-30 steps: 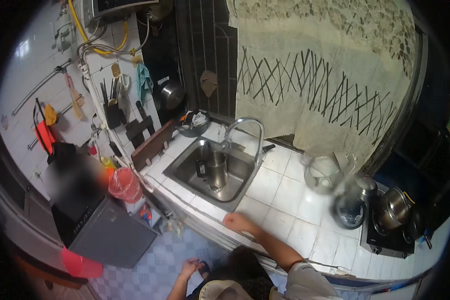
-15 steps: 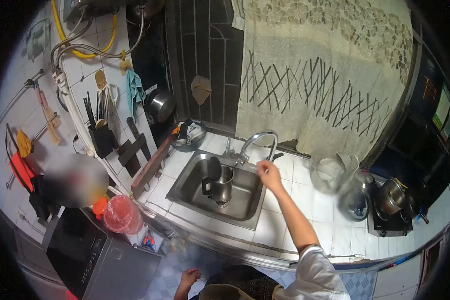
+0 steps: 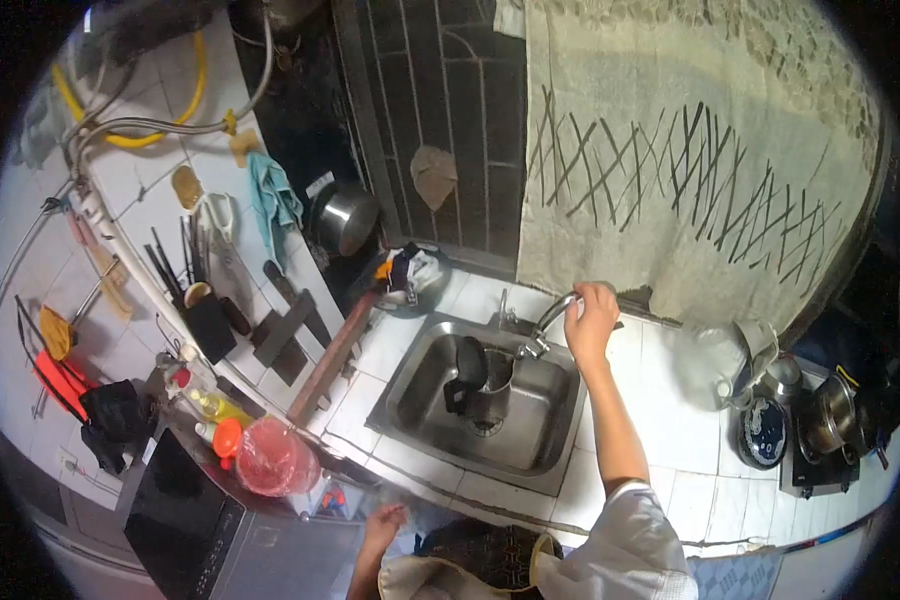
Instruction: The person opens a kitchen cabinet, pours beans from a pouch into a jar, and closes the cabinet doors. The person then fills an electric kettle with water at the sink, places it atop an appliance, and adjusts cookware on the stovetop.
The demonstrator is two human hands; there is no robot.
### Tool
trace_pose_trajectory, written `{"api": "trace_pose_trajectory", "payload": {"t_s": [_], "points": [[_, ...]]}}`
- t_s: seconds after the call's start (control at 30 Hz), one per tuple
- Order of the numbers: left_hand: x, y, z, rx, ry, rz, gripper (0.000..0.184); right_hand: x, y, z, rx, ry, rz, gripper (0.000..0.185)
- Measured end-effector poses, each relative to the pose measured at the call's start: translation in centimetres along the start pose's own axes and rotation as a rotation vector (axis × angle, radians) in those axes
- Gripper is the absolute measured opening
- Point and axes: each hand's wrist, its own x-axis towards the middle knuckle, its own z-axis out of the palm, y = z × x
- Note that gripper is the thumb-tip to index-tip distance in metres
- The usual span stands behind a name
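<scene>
My right hand (image 3: 592, 318) is closed around the upper bend of the chrome faucet (image 3: 542, 332), at the back right of the sink. Its fingers hide part of the spout. In the steel sink (image 3: 560, 472) stands a metal jug (image 3: 490, 402) with a black handle and a raised black oval piece, perhaps its lid. No stream of water can be made out. Low in the view, my left hand (image 3: 385, 522) hangs in front of the counter near my body. Its fingers are loosely bent and a little apart, and I see nothing in them.
A dark bowl (image 3: 420, 290) of cloths stands behind the sink. To the right are glassy, clear containers (image 3: 715, 360), a dark patterned pot (image 3: 763, 432) and a stove (image 3: 818, 475) with pots. A red-lined bin (image 3: 278, 460) and a wooden board (image 3: 335, 360) are left.
My right hand has risen from beside the spout onto the faucet's bend. The spout's end has turned inward. The camera view has shifted, and the left hand stays low.
</scene>
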Motion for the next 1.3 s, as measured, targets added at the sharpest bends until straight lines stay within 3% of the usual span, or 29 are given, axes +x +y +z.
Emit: {"api": "trace_pose_trajectory", "payload": {"t_s": [0.17, 0.23, 0.27, 0.33, 0.43, 0.53, 0.67, 0.73, 0.77, 0.83, 0.93, 1.3], "points": [[3.0, 2.6, 0.4, 0.014, -0.093, -0.004, 0.018, -0.2, -0.1, 0.4, -0.043, 0.054, -0.052, 0.025], [6.0, 1.6, 0.4, -0.261, -0.215, 0.009, 0.019, 0.0, 0.0, 0.8, -0.047, 0.038, -0.062, 0.025], [9.0, 1.3, 0.7, 0.086, -0.249, 0.151, 0.018, -0.1, 0.3, 0.6, -0.053, 0.038, -0.071, 0.024], [10.8, 3.9, 2.2, 0.265, -0.241, 0.312, 0.017, -0.4, 0.3, 0.7, -0.093, 0.028, -0.057, 0.025], [15.7, 5.0, 3.7, 0.467, -0.359, 0.194, 0.025, -0.6, -0.2, 0.6, -0.118, 0.034, -0.095, 0.027], [20.7, 4.5, 5.8, 0.544, -0.26, 0.336, 0.026, -0.6, -0.6, 0.6, -0.142, 0.005, -0.08, 0.027], [22.5, 9.6, 9.2, 0.607, -0.271, 0.423, 0.033, -0.6, -1.2, 0.3, -0.188, 0.005, -0.101, 0.028], [25.6, 8.4, 10.1, 0.75, -0.172, 0.782, 0.041, -0.6, -1.4, 0.5, -0.214, 0.0, -0.061, 0.031], [25.5, 9.9, 10.5, 0.752, -0.193, 0.79, 0.041, -0.7, -1.4, 0.5, -0.204, -0.001, -0.064, 0.03], [25.2, 12.7, 11.3, 0.981, -0.398, 0.353, 0.066, -0.7, -1.6, 0.4, -0.191, -0.012, -0.059, 0.03], [25.6, 13.3, 12.0, 1.063, -0.397, 0.324, 0.056, -0.7, -1.5, 0.7, -0.215, 0.018, -0.081, 0.031], [29.6, 10.0, 12.3, 1.124, -0.44, 0.317, 0.054, -1.1, -1.3, 1.4, -0.229, 0.052, -0.061, 0.034]]}}
